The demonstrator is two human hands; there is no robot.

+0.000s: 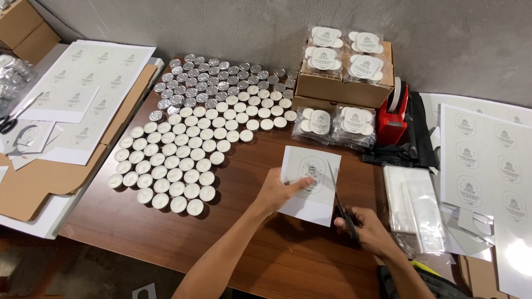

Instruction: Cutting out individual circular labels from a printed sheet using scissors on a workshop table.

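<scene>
My left hand [275,191] pinches the near-left edge of a white label sheet [309,184], fingers closed on it and thumb lying across its face, holding it just above the tabletop [266,254]. My right hand [366,228] is wrapped around the handles of the scissors [339,200], whose blades run up along the sheet's right side, beside the printed oval emblem; I cannot tell how far the blades are parted.

I see a few ways this could go wrong. The sheet is held at one edge only, so it could flex or swing as the blades bite, and the cut might wander into the emblem. My left thumb sits close to the emblem too, so a cut curving round toward it would bring the blades near skin.

To the left, well apart from my hands, a large block of tealight candles [183,160] fills the tabletop, white wax nearer me and silver cups farther back. A careless elbow could scatter the near rows. Bagged candle packs [332,123] lie behind the sheet beside a red tape dispenser [394,113], and clear plastic bags [413,205] rest just right of my right hand, where offcuts could slide under them.
</scene>
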